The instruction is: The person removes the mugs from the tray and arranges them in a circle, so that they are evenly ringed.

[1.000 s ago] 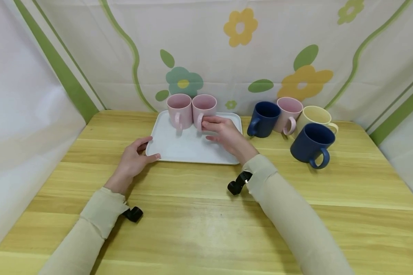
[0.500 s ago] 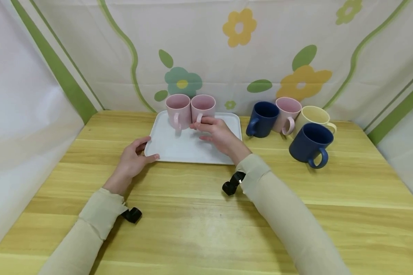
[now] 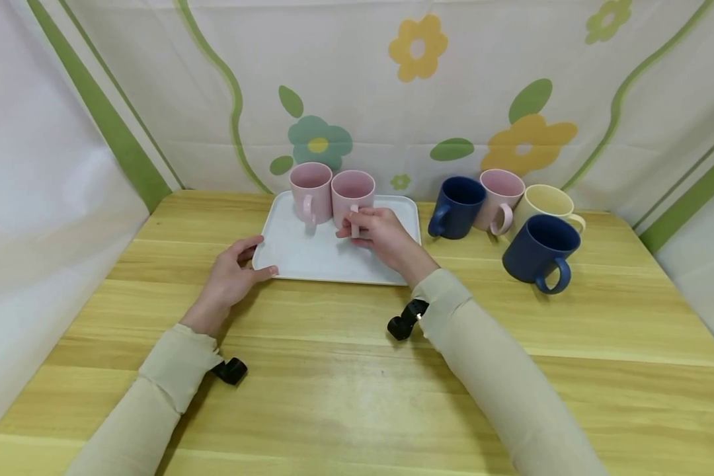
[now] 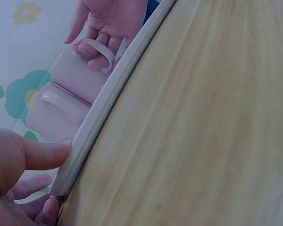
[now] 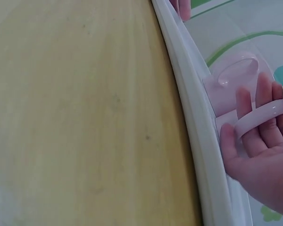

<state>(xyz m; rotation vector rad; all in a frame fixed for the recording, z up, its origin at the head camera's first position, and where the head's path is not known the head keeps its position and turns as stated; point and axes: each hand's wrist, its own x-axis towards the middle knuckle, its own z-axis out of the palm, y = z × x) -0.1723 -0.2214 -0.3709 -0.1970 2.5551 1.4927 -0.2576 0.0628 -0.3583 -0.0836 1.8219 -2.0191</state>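
Left hand [image 3: 229, 274]: we see it gripping the white tray [image 3: 309, 259] by its near left corner. Right hand [image 3: 387, 238]: fingers hooked through the handle [image 5: 260, 118] of the right pink mug [image 3: 345, 203], whose body lies just beyond them. Left pink mug [image 3: 321, 201]: beside it.

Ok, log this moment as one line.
left hand: grips white tray; right hand: holds handle of nearer pink mug; on tray: other pink mug; off tray: four mugs
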